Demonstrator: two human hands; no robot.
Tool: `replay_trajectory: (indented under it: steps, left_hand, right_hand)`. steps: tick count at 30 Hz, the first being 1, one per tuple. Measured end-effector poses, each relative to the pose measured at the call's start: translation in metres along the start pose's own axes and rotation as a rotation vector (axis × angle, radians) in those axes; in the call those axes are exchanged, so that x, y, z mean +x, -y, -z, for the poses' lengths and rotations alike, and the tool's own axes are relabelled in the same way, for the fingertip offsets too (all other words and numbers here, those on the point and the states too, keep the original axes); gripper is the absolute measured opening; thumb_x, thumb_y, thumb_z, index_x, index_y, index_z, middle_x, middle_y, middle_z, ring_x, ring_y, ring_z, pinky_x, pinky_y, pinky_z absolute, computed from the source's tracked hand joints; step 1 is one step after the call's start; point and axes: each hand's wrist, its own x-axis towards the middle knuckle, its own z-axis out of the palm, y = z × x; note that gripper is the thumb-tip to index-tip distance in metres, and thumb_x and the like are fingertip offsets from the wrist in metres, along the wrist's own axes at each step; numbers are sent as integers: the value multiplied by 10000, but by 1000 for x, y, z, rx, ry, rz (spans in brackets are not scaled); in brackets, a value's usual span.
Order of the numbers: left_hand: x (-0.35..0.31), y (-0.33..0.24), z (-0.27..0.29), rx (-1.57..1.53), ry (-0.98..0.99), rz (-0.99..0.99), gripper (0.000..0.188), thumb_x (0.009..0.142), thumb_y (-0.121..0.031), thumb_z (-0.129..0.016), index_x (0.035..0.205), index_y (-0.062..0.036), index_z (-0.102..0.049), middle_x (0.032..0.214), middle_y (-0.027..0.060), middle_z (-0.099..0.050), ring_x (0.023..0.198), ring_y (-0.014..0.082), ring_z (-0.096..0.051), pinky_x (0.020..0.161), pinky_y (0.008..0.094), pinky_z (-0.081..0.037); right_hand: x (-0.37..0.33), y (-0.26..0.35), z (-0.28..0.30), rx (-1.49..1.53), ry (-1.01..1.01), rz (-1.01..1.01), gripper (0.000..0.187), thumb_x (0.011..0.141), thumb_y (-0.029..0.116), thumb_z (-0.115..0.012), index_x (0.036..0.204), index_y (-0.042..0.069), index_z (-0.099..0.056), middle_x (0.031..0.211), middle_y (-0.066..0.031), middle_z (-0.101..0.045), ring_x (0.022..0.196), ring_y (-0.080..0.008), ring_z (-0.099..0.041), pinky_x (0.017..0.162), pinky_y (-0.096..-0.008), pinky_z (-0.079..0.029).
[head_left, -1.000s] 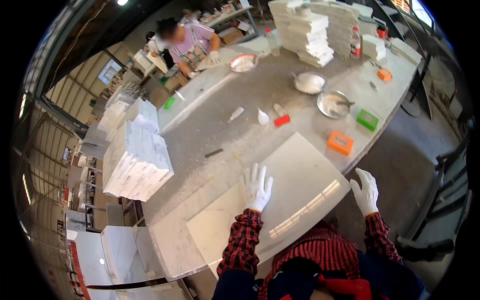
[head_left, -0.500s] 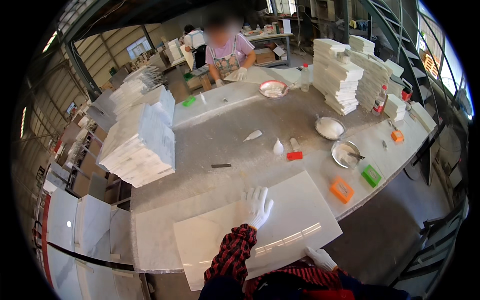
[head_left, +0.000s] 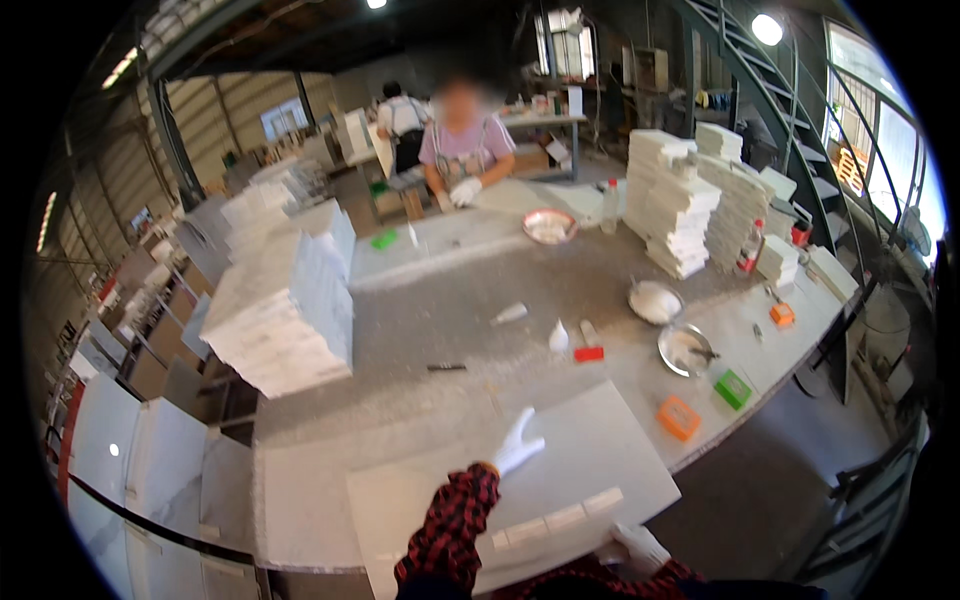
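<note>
A glossy pale stone slab (head_left: 590, 440) lies at the near side of the worktable, its near edge sticking out toward me. My left hand (head_left: 518, 447), in a white glove, is over the middle of the slab with its fingers spread and nothing in them. I cannot tell whether it touches the surface. My right hand (head_left: 640, 547), also gloved, is at the slab's near right edge. Its thumb side shows at the rim, closed on the edge, and the other fingers are partly hidden.
Tall stacks of stone pieces stand at left (head_left: 285, 310) and back right (head_left: 668, 205). Bowls of powder (head_left: 657, 302), a white squeeze bottle (head_left: 559, 337), an orange box (head_left: 679, 418) and a green box (head_left: 733, 389) lie on the table. A gloved co-worker (head_left: 466, 150) is across it.
My left hand has gone from lying flat with fingers forward to a turned pose with thumb and fingers apart. My right hand stays by the slab's edge. The head view has tilted up slightly.
</note>
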Motion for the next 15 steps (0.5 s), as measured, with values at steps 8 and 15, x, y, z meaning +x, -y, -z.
replay_trajectory:
  steps: [8, 15]
  left_hand:
    - [17, -24, 54, 194, 151, 156, 882, 846, -483, -761, 1488, 38, -454, 1544, 246, -459, 1423, 348, -452, 1193, 398, -345]
    - [-1, -94, 95, 516, 317, 446, 1012, 778, -751, -695, 1341, 85, -610, 1393, 311, -586, 1292, 385, -581, 1038, 425, -477]
  right_hand:
    - [6, -14, 5, 8, 49, -61, 578, 1047, 453, -555, 1311, -60, -582, 1147, -181, -711, 963, -268, -722, 808, -396, -619]
    - [22, -53, 3, 42, -91, 50, 647, 1052, 527, -502, 1313, -58, -591, 1221, -190, -680, 1102, -309, -686, 920, -445, -581]
